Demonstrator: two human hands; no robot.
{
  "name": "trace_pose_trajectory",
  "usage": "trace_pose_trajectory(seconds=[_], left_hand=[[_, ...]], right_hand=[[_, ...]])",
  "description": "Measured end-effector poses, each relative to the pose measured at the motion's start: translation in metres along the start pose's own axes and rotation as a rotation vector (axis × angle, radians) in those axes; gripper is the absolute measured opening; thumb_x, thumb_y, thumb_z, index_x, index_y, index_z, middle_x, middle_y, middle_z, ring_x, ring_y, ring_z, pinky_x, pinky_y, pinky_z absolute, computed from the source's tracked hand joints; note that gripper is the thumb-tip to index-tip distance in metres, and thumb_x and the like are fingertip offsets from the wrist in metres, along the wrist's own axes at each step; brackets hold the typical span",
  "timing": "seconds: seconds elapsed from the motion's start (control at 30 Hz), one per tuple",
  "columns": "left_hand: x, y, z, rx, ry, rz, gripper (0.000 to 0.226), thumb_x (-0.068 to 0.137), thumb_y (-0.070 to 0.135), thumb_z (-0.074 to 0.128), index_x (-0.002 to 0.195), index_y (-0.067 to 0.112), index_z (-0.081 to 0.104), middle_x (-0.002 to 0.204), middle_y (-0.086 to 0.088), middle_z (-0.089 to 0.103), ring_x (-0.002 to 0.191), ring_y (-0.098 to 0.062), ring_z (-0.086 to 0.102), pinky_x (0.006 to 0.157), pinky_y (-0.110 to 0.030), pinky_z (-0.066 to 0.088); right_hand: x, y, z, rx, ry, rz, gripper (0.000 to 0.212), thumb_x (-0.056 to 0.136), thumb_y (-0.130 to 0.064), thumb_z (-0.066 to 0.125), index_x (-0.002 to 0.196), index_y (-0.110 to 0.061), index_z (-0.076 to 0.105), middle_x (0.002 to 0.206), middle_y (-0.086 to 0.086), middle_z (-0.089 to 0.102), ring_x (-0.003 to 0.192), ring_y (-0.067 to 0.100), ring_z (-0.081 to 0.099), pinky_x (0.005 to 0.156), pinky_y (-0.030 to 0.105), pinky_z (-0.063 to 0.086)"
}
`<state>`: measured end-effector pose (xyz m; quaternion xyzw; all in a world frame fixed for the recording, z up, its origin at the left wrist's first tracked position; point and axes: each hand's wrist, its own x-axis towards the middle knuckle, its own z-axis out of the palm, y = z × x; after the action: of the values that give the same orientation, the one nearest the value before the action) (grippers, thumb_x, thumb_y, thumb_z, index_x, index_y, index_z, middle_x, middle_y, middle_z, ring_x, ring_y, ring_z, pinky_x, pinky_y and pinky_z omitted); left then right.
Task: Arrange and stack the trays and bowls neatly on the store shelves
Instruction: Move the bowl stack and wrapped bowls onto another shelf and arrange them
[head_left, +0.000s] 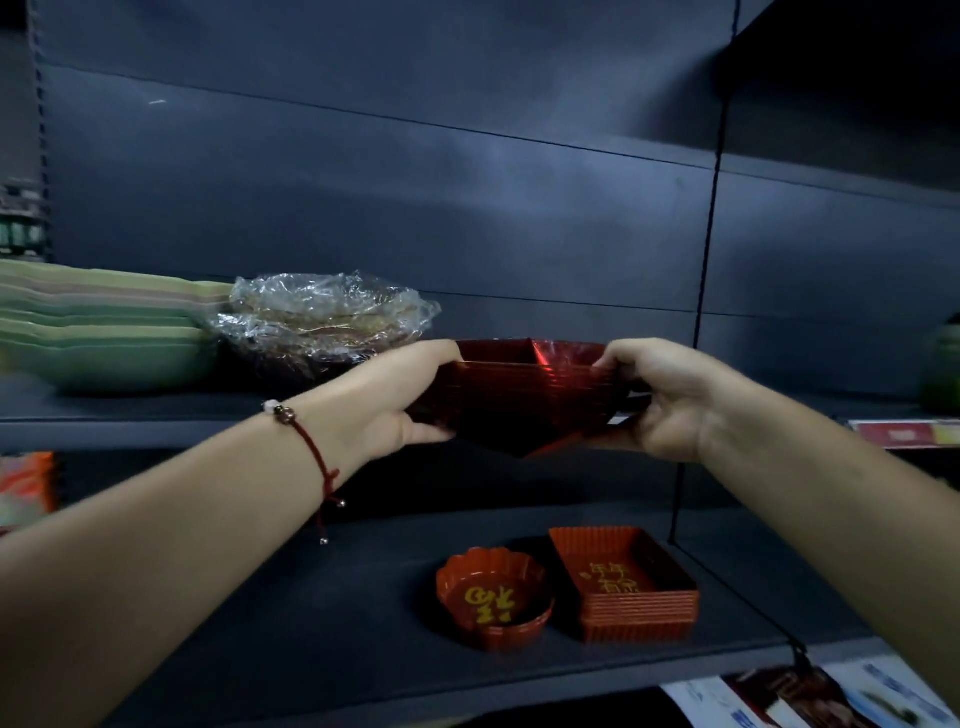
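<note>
A stack of dark red square trays (524, 395) hangs in the air at the front edge of the upper shelf (130, 423), one corner pointing toward me. My left hand (410, 395) grips its left side and my right hand (660, 400) grips its right side. On the lower shelf (322, 613) sit a stack of red scalloped round bowls (493, 597) with gold lettering and, touching it on the right, a stack of red rectangular fluted trays (623, 582), also with gold lettering.
On the upper shelf at the left stands a stack of pale green bowls (98, 332), and beside it a plastic-wrapped bundle of dishes (322, 322). A vertical shelf upright (711, 234) stands to the right. Price labels (909, 434) run along the shelf edges.
</note>
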<state>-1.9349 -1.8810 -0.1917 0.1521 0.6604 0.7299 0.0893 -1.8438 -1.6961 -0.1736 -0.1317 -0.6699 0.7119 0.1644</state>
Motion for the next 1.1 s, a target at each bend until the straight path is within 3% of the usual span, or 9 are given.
trace_pose_trajectory(seconds=[0.2,0.37,0.47,0.53,0.63,0.8,0.9,1.0,1.1], left_hand=[[-0.037,-0.021,-0.012,-0.008,-0.028,-0.032,0.024,0.084,0.014,0.062,0.108,0.015,0.066,0.104,-0.006,0.071,0.096,-0.023,0.067,0.064,-0.038,0.055],[-0.059,-0.047,-0.027,-0.027,-0.022,-0.053,0.023,0.083,0.014,0.065,0.106,0.012,0.067,0.093,-0.006,0.074,0.091,-0.022,0.069,0.071,-0.042,0.057],[-0.07,-0.064,-0.039,-0.005,-0.018,-0.077,0.025,0.084,0.015,0.063,0.108,0.012,0.067,0.097,-0.008,0.073,0.094,-0.025,0.069,0.07,-0.04,0.055],[-0.076,-0.076,-0.048,0.013,-0.029,-0.091,0.027,0.083,0.016,0.061,0.109,0.011,0.068,0.098,-0.01,0.074,0.094,-0.027,0.069,0.07,-0.038,0.055],[-0.081,-0.097,-0.062,-0.012,0.028,-0.102,0.019,0.085,0.014,0.062,0.102,0.01,0.069,0.094,-0.009,0.074,0.091,-0.024,0.069,0.068,-0.038,0.056],[-0.077,-0.14,-0.089,-0.044,0.103,-0.164,0.008,0.084,0.016,0.064,0.091,0.014,0.066,0.088,-0.006,0.072,0.089,-0.022,0.068,0.069,-0.036,0.055],[-0.065,-0.171,-0.109,-0.037,0.147,-0.21,0.007,0.082,0.019,0.066,0.088,0.016,0.068,0.086,-0.005,0.073,0.088,-0.021,0.069,0.073,-0.037,0.055],[-0.054,-0.205,-0.127,-0.04,0.195,-0.247,0.014,0.081,0.02,0.066,0.093,0.015,0.069,0.095,-0.008,0.072,0.092,-0.023,0.068,0.079,-0.038,0.056],[-0.044,-0.238,-0.142,-0.048,0.232,-0.268,0.019,0.082,0.017,0.065,0.1,0.012,0.068,0.1,-0.012,0.072,0.093,-0.026,0.069,0.086,-0.042,0.056]], right_hand=[[-0.038,0.023,-0.005,-0.004,-0.031,0.047,0.005,0.081,-0.007,0.054,0.085,-0.004,0.055,0.095,0.015,0.061,0.096,0.035,0.065,0.085,0.051,0.053],[-0.056,0.05,0.001,0.004,-0.058,0.096,0.007,0.08,-0.005,0.053,0.086,-0.006,0.055,0.095,0.016,0.061,0.104,0.037,0.064,0.087,0.052,0.052],[-0.06,0.067,0.009,0.012,-0.087,0.143,0.011,0.078,-0.004,0.053,0.089,-0.007,0.056,0.086,0.014,0.061,0.093,0.034,0.064,0.067,0.045,0.058],[-0.061,0.081,0.016,-0.012,-0.089,0.167,0.015,0.078,-0.005,0.054,0.092,-0.008,0.057,0.091,0.013,0.06,0.099,0.035,0.063,0.05,0.035,0.056],[-0.06,0.102,0.028,0.009,-0.101,0.197,0.008,0.079,-0.003,0.053,0.086,-0.007,0.057,0.083,0.012,0.059,0.089,0.034,0.062,0.041,0.03,0.051],[-0.041,0.147,0.051,0.054,-0.141,0.297,0.013,0.076,-0.003,0.053,0.089,-0.004,0.058,0.093,0.018,0.059,0.083,0.033,0.061,0.063,0.043,0.057],[-0.025,0.176,0.069,0.056,-0.117,0.365,0.01,0.078,-0.001,0.052,0.086,-0.003,0.057,0.093,0.017,0.059,0.081,0.029,0.059,0.087,0.048,0.05],[-0.008,0.207,0.086,0.079,-0.097,0.427,0.009,0.078,0.002,0.051,0.081,-0.004,0.056,0.08,0.014,0.058,0.072,0.026,0.057,0.077,0.042,0.051],[0.014,0.248,0.101,0.069,-0.06,0.498,0.02,0.074,0.001,0.055,0.094,-0.004,0.056,0.091,0.017,0.058,0.075,0.028,0.059,0.068,0.041,0.054]])
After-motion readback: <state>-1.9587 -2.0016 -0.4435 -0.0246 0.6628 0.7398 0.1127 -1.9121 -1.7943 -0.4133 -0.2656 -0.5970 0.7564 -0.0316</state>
